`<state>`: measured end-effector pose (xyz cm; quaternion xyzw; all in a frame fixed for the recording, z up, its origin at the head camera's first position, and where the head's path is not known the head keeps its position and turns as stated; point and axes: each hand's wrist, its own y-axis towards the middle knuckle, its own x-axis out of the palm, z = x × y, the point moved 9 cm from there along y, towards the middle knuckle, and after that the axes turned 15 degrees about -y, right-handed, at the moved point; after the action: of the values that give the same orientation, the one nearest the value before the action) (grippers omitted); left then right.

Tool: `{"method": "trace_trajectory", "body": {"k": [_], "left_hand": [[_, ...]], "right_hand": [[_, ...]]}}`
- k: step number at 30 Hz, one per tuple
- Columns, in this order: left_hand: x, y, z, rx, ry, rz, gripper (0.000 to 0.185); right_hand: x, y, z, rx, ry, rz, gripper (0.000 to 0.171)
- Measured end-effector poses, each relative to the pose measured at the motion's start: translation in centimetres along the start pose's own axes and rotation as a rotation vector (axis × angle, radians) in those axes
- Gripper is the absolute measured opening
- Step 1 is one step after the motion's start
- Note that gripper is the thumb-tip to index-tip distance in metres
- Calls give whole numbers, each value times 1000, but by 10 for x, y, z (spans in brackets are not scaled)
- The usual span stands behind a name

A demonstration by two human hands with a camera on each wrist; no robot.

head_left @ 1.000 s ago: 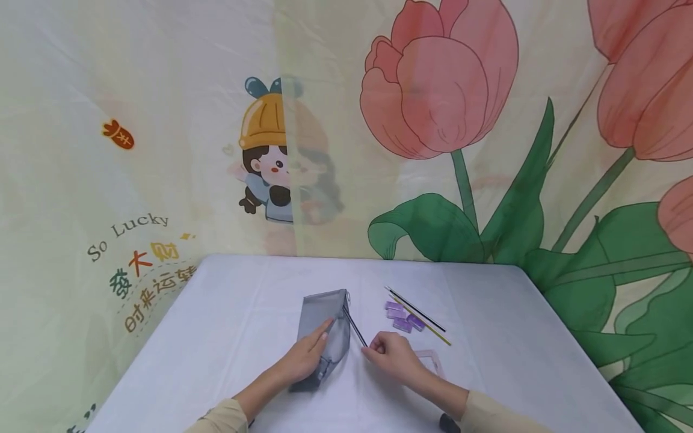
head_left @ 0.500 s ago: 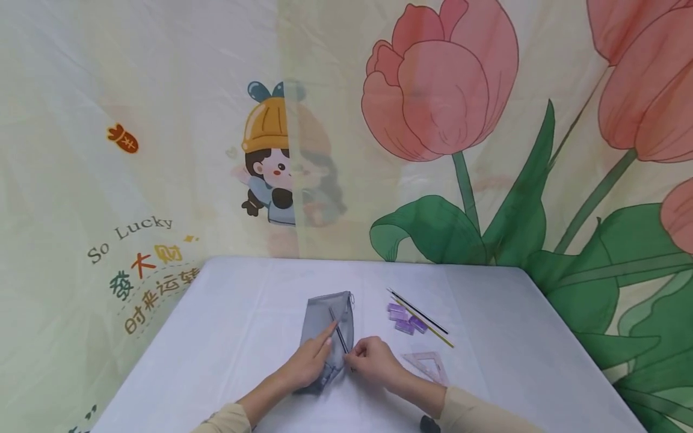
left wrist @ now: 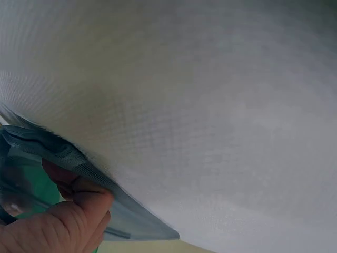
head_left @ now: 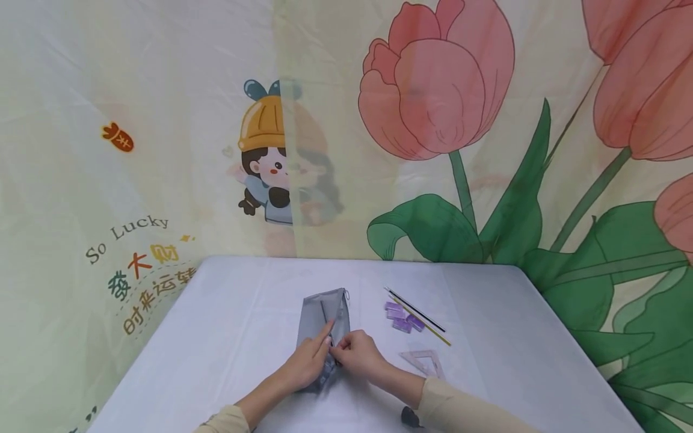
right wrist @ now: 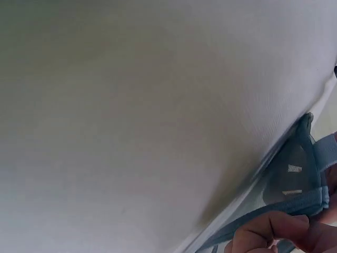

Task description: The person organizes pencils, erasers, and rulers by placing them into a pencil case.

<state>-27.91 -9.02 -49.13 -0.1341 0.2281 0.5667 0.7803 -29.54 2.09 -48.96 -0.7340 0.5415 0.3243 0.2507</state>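
both wrist views filled mostly by blurred white tabletop (left wrist: 221,105); only a strip of grey mesh pencil pouch (left wrist: 79,163) and a fingertip or two at the frame edges. near end of the pouch (head_left: 322,337) hidden under both hands in the head view. a dark thin pencil (head_left: 323,313) just visible through the mesh, its lower end lost behind the fingers. a small dark object at the bottom edge by the right sleeve, cut off and impossible to name.

grey, see-through, long and narrow, lying flat near the middle of the table (head_left: 227,325), running away from the person with a zip pull at its far end. edged in blue-grey binding tape in the wrist views.

left hand (head_left: 308,362) laid over the pouch's near half, index finger stretched forward along the mesh, thumb curled under the opening's edge, pinching it. right hand (head_left: 358,356) pressed close against the left, fingers curled and pinching the pouch's bound edge at the opening.

just right of the pouch, apart from it: small purple erasers (head_left: 403,317), two slim pencils (head_left: 419,316) lying diagonally, a clear set square (head_left: 425,362) nearer the right forearm. bare white surface wide on the left and toward the far edge; printed curtain (head_left: 433,120) right behind the table's back and sides.
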Motion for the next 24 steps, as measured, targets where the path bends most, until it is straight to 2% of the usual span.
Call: {"method": "trace_trajectory", "body": {"k": [4,7,13,17,21,24], "left_hand": [[-1,0,0,5,-21,-4,49],[-1,0,0,-4,-33,-7,49],[-1,0,-2,-15,-26,-9,49],[0,0,-3,-27,-32,-11,49],[1,-1,-4,-52,-52,-23,50],[3,-1,-4,-59,-60,-32,50]], "right_hand": [[5,3,-7,-71,-99,4,26],[8,4,-9,-90,-145,-5,26],[14,5,-4,-49,-126,-86,22],[14,5,-3,-56,-129,-84,14],[12,5,-8,-124,-214,-67,6],[6,3,-15,-193,-287,-53,7]]}}
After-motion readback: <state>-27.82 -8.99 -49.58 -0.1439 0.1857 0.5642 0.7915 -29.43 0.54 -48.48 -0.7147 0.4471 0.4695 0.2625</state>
